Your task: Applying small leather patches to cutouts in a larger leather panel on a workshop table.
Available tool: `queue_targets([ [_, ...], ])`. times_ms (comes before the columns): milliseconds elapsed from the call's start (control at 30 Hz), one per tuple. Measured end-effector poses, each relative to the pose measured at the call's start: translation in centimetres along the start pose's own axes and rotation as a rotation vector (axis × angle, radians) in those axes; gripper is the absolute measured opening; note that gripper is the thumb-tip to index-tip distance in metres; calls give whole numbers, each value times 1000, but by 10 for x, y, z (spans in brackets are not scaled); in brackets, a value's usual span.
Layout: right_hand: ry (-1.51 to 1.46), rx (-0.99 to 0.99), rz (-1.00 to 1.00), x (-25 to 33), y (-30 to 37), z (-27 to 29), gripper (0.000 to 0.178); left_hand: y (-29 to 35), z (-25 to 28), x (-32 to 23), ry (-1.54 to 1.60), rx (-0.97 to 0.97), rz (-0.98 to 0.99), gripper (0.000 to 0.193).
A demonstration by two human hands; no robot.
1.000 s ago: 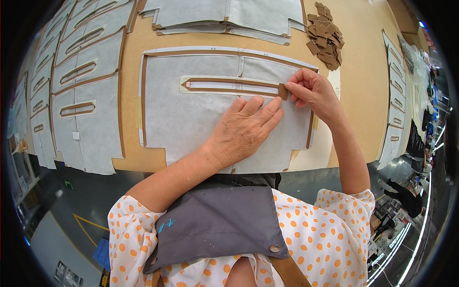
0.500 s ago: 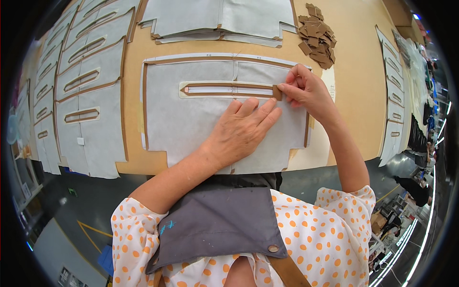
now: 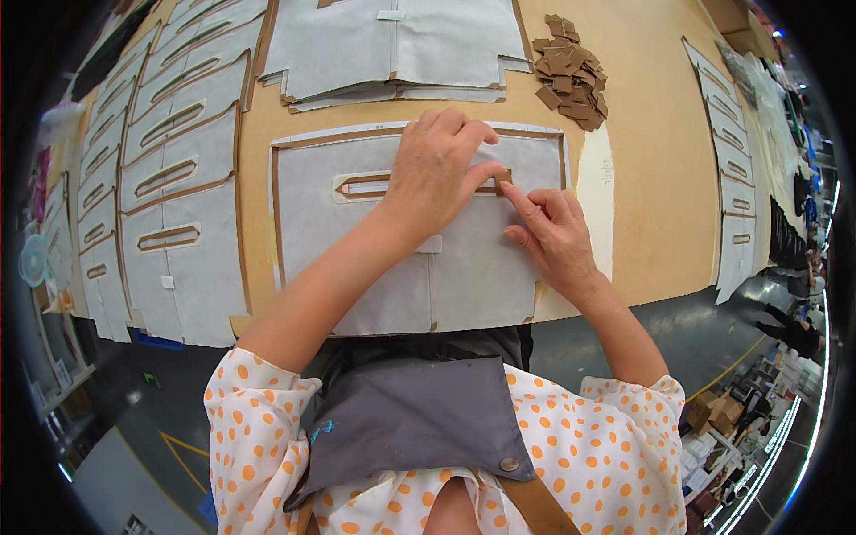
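Note:
A grey-white fabric panel (image 3: 334,241) with brown-edged borders lies flat in front of me. Across it runs a long slot (image 3: 367,187) framed in brown, its middle covered by my left hand. At the slot's right end sits a small brown patch (image 3: 503,181). My left hand (image 3: 434,174) arches over the slot, thumb stretched to the patch and fingers apart from it. From the right, my right hand (image 3: 555,234) sets its index fingertip on the patch's edge, while its thumb stays apart lower down. Neither hand grips anything.
Loose brown pieces (image 3: 572,73) lie heaped at the back right. Stacked panels (image 3: 348,49) stand behind the work. Overlapping slotted panels (image 3: 183,214) cover the table's left, with another row (image 3: 733,169) at the right. A pale strip (image 3: 596,205) lies beside the panel.
My right hand has let go of its pinch on the brown patch and moved lower, now touching it with the index finger. My left hand has risen over the slot, thumb at the patch.

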State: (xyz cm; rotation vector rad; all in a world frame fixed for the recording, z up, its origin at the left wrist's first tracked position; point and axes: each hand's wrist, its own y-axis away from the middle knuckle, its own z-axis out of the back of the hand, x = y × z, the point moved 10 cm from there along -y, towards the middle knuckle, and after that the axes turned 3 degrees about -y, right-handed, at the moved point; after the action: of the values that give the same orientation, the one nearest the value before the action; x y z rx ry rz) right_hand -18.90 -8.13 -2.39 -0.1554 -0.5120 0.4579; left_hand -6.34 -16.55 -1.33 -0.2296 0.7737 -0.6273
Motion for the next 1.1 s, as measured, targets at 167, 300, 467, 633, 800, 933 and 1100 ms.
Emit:
queue_targets([
  [167, 95, 2, 17, 3, -1, -3, 55, -13, -14, 1, -89, 60, 41, 37],
  [300, 143, -11, 36, 5, 2, -4, 54, -15, -18, 5, -150, 131, 120, 39],
  [467, 21, -46, 38, 3, 4, 4, 38, -12, -15, 1, -150, 118, 109, 40],
  [633, -174, -373, -264, -70, -37, 73, 20, -7, -4, -7, -166, 62, 94, 38],
  [800, 8, -405, -399, -137, -90, 84, 25, 4, 11, -19, -83, 34, 110, 34],
  [933, 238, -390, -317, -145, -123, 78, 36, 15, 27, -16, -92, 25, 130, 31],
  [1100, 312, -115, -323, -166, -147, 55, 51, 32, 41, -5, -99, 18, 172, 26],
])
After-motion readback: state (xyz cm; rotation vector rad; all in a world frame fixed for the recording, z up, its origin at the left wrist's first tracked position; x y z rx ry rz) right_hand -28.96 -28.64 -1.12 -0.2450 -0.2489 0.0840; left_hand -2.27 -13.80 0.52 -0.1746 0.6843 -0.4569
